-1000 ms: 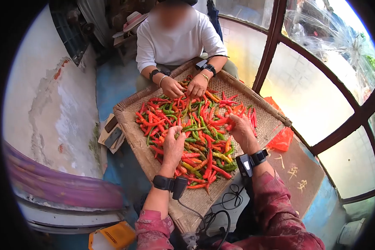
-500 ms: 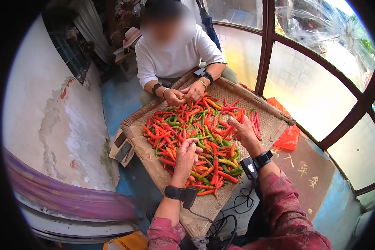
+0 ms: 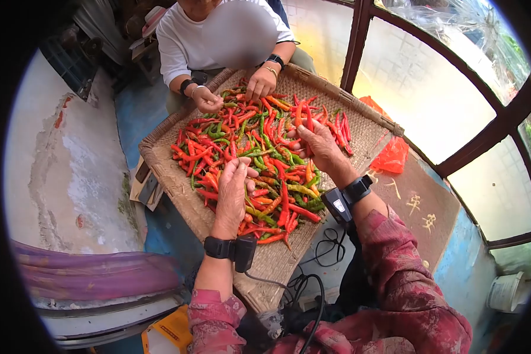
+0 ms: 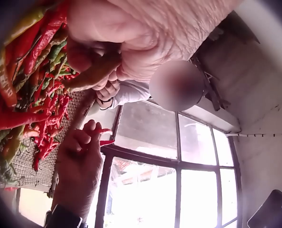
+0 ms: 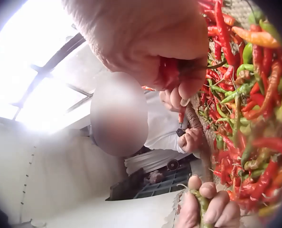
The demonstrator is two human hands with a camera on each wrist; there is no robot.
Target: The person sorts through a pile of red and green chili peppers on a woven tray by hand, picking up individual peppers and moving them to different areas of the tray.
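My left hand (image 3: 232, 192) is over the near-left part of the pepper pile; in the left wrist view it (image 4: 150, 38) pinches a greenish-brown pepper (image 4: 94, 76). That pepper (image 5: 203, 209) also shows between its fingers in the right wrist view. Over the right side of the pile, my right hand (image 3: 324, 147) holds red peppers (image 3: 310, 118) that point away from me. Its curled fingers show around red (image 5: 169, 73) in the right wrist view. Red, green and orange peppers (image 3: 265, 171) lie spread on a woven tray (image 3: 183, 203).
Across the tray sits a person in a white top (image 3: 189, 44), both hands (image 3: 262, 82) at its far edge. A red plastic bag (image 3: 390, 156) lies beyond the right edge. Black cables (image 3: 330, 245) hang near my legs. A wall stands left, framed windows right.
The head view has shifted. My right hand has come nearer my left, and red peppers now stick up from its fingers. The other person's hands have moved apart.
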